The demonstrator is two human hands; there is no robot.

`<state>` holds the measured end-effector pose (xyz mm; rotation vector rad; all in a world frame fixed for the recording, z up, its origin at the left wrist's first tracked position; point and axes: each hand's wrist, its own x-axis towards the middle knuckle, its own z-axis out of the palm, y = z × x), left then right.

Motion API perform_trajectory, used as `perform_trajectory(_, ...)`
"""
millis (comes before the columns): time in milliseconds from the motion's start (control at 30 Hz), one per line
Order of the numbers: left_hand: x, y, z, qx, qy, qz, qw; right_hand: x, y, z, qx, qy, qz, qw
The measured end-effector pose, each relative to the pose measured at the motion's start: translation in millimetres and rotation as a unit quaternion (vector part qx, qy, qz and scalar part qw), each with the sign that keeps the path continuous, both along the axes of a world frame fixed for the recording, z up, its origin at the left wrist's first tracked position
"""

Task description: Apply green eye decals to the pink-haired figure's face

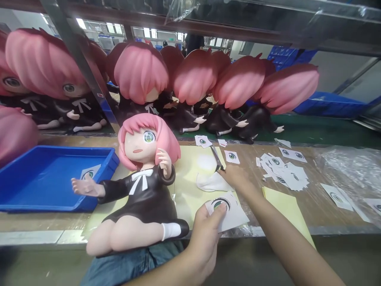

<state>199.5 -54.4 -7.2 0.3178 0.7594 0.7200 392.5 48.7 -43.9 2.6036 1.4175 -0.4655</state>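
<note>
I am at the eye-sticker step. My left hand pinches a white sheet with an eye sticker on it, near the table's front edge. My right hand reaches for the scissors lying on the table; its fingers touch the handles, but I cannot tell if they have closed. The doll sits just left, one eye bare. Next I think I need a firm hold on the scissors, then careful cutting around the eye.
</note>
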Motion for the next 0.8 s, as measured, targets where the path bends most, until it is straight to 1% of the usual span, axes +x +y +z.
perform_trajectory(167, 3.2, 5.1, 0.3, -0.011, -0.007, 0.005, 1.0, 4.9, 5.4, 4.4, -0.024, -0.001, 0.018, 1.0)
perform_trajectory(333, 5.4, 9.0, -8.4, -0.039, 0.007, 0.036, 0.999, 13.7, -0.9, 7.7, -0.043, 0.025, 0.039, 0.998)
perform_trajectory(500, 10.3, 15.4, -11.2, -0.064, 0.009, 0.073, 0.995, 6.7, -1.1, 7.8, -0.027, 0.009, 0.043, 0.999)
perform_trajectory(667, 14.6, 18.9, -11.2, -0.056, -0.004, 0.112, 0.992, -4.9, 12.3, 11.5, -0.075, 0.009, 0.028, 0.997)
perform_trajectory(800, 16.1, 21.3, -10.6, -0.041, -0.023, 0.127, 0.991, 1.8, 21.9, 14.6, -0.115, 0.038, 0.029, 0.992)
